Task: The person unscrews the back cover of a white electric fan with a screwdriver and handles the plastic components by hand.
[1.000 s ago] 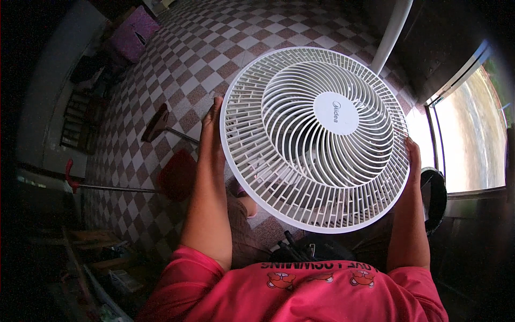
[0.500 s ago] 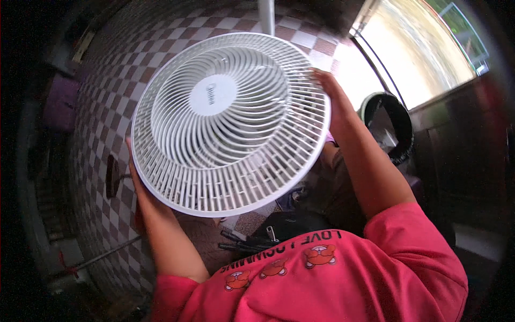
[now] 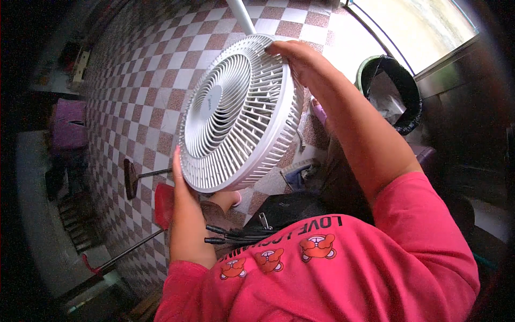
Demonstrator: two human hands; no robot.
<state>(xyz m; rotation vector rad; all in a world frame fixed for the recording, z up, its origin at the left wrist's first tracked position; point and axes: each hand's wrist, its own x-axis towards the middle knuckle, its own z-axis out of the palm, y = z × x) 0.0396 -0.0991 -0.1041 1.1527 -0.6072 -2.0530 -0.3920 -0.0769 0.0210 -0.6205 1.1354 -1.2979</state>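
Observation:
A round white plastic fan guard [image 3: 233, 123] is tilted with its slatted face toward the left and its deep side rim showing. My right hand [image 3: 298, 59] grips the upper right of the rim, fingertips over the slats. At the lower left edge, my left hand [image 3: 178, 166] holds the guard, its fingers partly hidden behind it. Behind the top of the guard rises a white pole [image 3: 238, 13]; whether they touch I cannot tell. Below, a black bag [image 3: 276, 206] with black cables [image 3: 225, 236] lies against my body.
On the checkered floor [image 3: 145, 70] stand or lie a broom [image 3: 130, 180] and red dustpan [image 3: 163, 204] at left. A lined bin [image 3: 389, 96] stands by the bright doorway [image 3: 418, 29] at right. A purple object [image 3: 70, 123] sits far left. My pink-slippered feet [image 3: 319, 110] show below.
The guard has turned from face-up to side-on, moving left in the view. My right hand has risen to its top edge. The view has shifted, showing more of the bin and doorway.

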